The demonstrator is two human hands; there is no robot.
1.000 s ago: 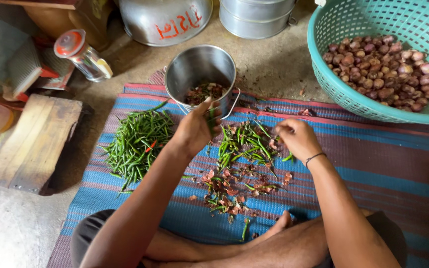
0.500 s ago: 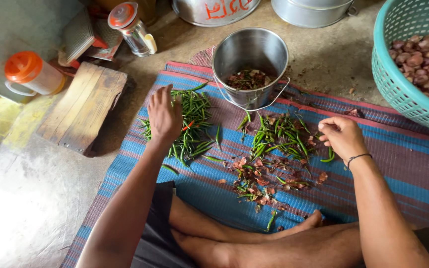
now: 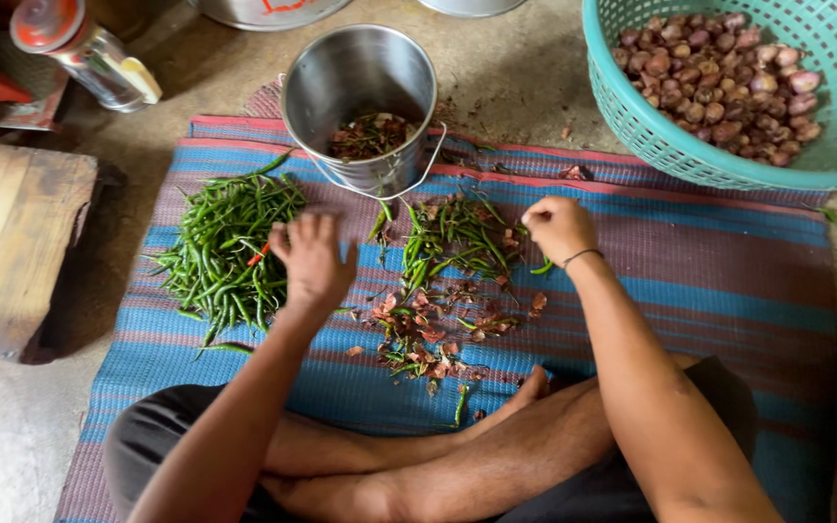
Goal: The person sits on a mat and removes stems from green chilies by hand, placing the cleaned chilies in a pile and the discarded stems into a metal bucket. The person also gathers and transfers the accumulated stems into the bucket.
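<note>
A: How is the left hand (image 3: 310, 260) held?

B: The fingers are spread, palm down, at the edge of the chilli pile (image 3: 220, 247) on the mat (image 3: 709, 281). Nothing is seen to be gripped.

A: And the right hand (image 3: 558, 227)?

B: It is curled shut beside the smaller chilli heap (image 3: 452, 232). A green stem (image 3: 542, 266) is seen under it, but whether it is pinched cannot be told.

A: What is cut off?

B: The basket (image 3: 651, 136) is cropped at the right, and the pail (image 3: 365, 102) contents are hard to make out.
</note>
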